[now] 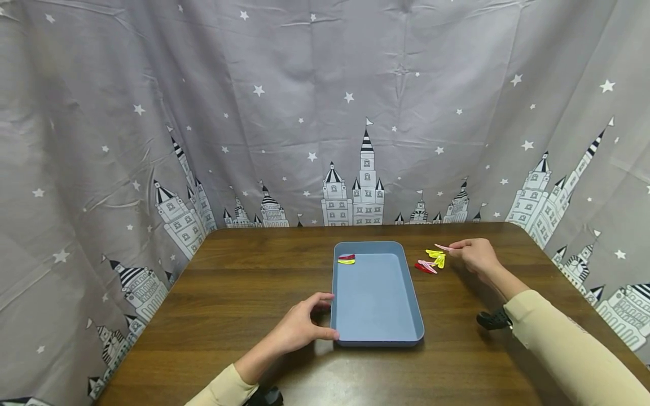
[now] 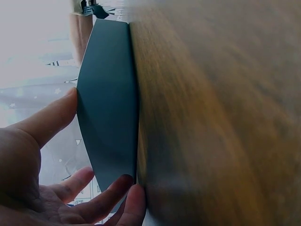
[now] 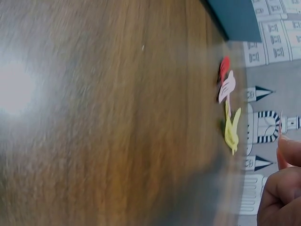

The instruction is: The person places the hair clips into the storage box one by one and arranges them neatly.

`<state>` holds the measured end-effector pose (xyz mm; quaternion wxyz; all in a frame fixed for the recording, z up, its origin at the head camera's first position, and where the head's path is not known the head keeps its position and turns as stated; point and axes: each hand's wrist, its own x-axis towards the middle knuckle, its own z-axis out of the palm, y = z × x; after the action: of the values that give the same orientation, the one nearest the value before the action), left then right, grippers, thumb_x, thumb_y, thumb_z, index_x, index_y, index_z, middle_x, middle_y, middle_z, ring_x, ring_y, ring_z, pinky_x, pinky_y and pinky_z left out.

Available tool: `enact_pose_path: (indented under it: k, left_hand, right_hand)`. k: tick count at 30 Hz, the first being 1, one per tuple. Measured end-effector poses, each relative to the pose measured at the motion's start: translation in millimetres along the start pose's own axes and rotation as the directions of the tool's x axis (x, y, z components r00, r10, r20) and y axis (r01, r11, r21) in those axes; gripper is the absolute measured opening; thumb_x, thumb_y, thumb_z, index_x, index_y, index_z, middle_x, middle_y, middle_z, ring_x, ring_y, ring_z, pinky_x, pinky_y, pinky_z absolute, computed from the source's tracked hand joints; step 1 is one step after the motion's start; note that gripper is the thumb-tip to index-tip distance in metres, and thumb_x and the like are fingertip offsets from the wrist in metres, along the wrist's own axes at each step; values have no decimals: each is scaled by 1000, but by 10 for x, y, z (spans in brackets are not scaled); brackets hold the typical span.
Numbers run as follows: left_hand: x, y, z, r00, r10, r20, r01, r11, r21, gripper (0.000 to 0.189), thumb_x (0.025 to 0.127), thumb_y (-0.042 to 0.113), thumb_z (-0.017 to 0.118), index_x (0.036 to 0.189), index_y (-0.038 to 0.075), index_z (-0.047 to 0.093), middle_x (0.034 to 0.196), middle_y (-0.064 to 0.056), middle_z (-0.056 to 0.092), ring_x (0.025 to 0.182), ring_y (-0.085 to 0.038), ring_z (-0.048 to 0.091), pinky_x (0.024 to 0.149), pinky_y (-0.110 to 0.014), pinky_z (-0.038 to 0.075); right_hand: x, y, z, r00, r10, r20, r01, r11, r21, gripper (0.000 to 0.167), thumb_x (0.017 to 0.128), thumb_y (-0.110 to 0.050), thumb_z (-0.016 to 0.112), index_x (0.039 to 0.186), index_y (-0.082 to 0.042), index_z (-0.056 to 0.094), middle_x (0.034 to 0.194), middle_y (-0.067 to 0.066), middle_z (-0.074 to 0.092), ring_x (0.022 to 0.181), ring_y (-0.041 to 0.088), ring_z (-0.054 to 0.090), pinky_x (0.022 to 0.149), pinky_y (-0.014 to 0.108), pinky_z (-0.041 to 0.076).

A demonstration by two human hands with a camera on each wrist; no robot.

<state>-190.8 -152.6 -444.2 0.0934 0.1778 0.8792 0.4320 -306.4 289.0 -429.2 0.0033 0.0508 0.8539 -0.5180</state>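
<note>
My right hand (image 1: pixel 476 256) pinches a pink hair clip (image 1: pixel 444 247) between thumb and fingertips, above the table's right side. Just left of it lies a small pile of snap hair clips: yellow clips (image 1: pixel 439 260), a pink clip (image 1: pixel 427 265) and a red clip (image 1: pixel 422 268). With thumb and fingers spread, my left hand (image 1: pixel 299 327) touches the left wall of a blue-grey tray (image 1: pixel 378 299). In the left wrist view the thumb meets the upper rim of the tray (image 2: pixel 108 103). Inside the tray, at its far left, a dark red clip (image 1: pixel 347 257) sits beside a yellow clip (image 1: pixel 346 261).
The tray stands on a brown wooden table (image 1: pixel 254 270), near its middle. Behind the table and along both sides hangs a grey curtain (image 1: pixel 284 141) printed with castles and stars.
</note>
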Motion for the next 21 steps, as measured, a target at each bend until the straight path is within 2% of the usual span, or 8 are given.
enact_pose_path:
  k: [16, 21]
  left_hand:
    - [6, -7, 0, 1000, 9, 2, -9, 1000, 2, 80, 74, 34, 90, 142, 11, 53, 131, -12, 65, 126, -33, 58, 103, -56, 42]
    - [4, -16, 4, 1000, 10, -3, -10, 1000, 7, 80, 74, 34, 90, 142, 11, 53, 131, -12, 65, 125, -33, 58, 103, -55, 42]
  right_hand:
    - [-20, -261, 118, 997, -37, 68, 40, 998, -51, 33, 96, -12, 65, 121, 9, 66, 52, -12, 35, 40, 5, 28, 40, 24, 27]
    - [-20, -366, 184, 996, -54, 70, 61, 993, -102, 31, 94, -15, 67, 117, 6, 69, 62, -5, 51, 42, 7, 30, 41, 24, 27]
